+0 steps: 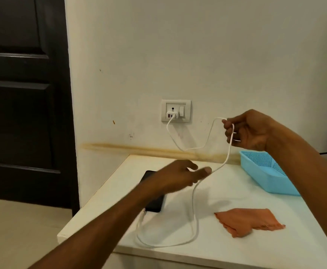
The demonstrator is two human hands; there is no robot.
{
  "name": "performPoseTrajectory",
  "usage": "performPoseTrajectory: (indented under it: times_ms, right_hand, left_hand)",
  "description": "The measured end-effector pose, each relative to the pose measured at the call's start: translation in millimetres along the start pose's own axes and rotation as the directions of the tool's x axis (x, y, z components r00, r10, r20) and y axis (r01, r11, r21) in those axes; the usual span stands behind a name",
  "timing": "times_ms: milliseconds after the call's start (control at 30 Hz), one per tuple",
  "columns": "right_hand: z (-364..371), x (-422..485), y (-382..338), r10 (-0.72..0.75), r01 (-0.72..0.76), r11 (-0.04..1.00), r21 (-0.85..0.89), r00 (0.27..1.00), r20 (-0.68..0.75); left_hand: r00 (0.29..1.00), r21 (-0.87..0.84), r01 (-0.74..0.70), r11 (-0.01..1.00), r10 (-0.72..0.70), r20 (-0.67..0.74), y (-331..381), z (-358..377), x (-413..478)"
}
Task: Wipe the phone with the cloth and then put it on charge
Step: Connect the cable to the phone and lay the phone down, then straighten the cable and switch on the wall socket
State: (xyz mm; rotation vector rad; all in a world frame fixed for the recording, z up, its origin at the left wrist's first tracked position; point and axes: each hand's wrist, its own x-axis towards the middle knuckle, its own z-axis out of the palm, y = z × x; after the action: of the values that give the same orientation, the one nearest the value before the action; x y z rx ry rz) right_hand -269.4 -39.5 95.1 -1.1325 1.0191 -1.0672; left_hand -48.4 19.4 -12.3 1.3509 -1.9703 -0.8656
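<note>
A black phone (154, 203) lies on the white table (236, 249), mostly hidden under my left forearm. A white cable (194, 210) runs from the charger (172, 115) in the wall socket, through both hands, loops on the table and reaches the phone's near end. My right hand (246, 131) is raised near the wall and grips a bend of the cable. My left hand (184, 174) hovers above the phone and pinches the cable lower down. The orange cloth (250, 222) lies crumpled on the table, to the right.
A light blue plastic basket (265, 171) stands at the table's back right against the wall. A dark door (22, 94) is on the left. The wall socket plate (176, 110) sits above the table's back edge.
</note>
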Motion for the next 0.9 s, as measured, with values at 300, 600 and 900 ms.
performPoseTrajectory:
  times_ms: [300,600,900]
  right_hand:
    - [-6.5,47.6,18.1,0.121,-0.119,0.988,0.098,0.993,-0.010]
    - [-27.7,105.7,52.4,-0.269,-0.106,0.716,-0.690,0.870,-0.413]
    - [-18.0,145.2,119.1,-0.425,-0.182,0.129,-0.975,0.878,-0.220]
  left_hand:
    - [0.985,0.345,-0.117,0.931,0.154,-0.081,-7.9,53.8,-12.9]
    - [0.995,0.626,-0.081,0.775,0.102,0.003,-12.5,52.0,-18.1]
    - [0.992,0.577,-0.072,0.813,0.118,-0.043,-13.2,28.6,-19.2]
